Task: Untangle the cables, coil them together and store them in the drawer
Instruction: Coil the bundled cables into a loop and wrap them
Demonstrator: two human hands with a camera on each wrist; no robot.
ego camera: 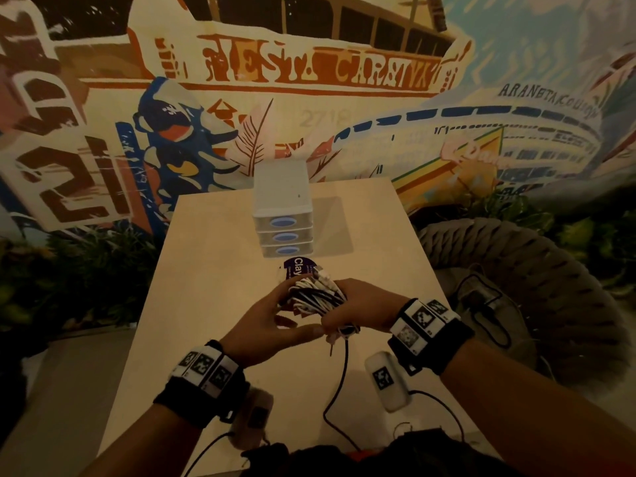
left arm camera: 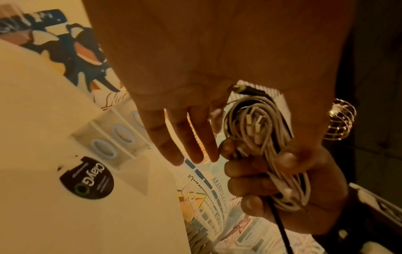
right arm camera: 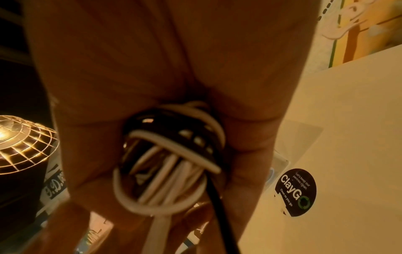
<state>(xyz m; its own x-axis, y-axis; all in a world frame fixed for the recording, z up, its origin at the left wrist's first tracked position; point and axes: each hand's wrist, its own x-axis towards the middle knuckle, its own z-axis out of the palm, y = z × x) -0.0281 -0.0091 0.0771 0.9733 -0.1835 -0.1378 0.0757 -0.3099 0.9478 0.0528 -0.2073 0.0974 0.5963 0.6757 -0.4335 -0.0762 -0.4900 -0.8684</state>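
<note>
The table (ego camera: 213, 270) filled the lower view, and every place here is taken from the right hand's (ego camera: 358, 311) grip, held above the table's near half. Straight beyond that grip, near the far edge, stood the drawers (ego camera: 283, 215), three stacked fronts all closed and facing the person; a round sticker (ego camera: 298, 266) lay flat between the unit and the grip. The bundle (ego camera: 315, 297) of white and black cables sat inside the grip itself, its long axis running roughly away from the person toward the drawers, looped ends showing past the fist at both sides. The right fingers (left arm camera: 245, 185) were curled tightly round the middle of the bundle with the thumb closing over it. The left hand (ego camera: 272, 325) lay just to the left of the grip, fingers straight and spread, palm turned toward the bundle; it seemed to steady the bundle, clasping nothing. One black tail (ego camera: 339, 383) hung loose below the grip toward the person, so coiling looked not quite finished. Judging by this layout, the free left hand was the one placed to pull a drawer open, while the right needed only to carry the bundle forward, lengthwise, into it.
</note>
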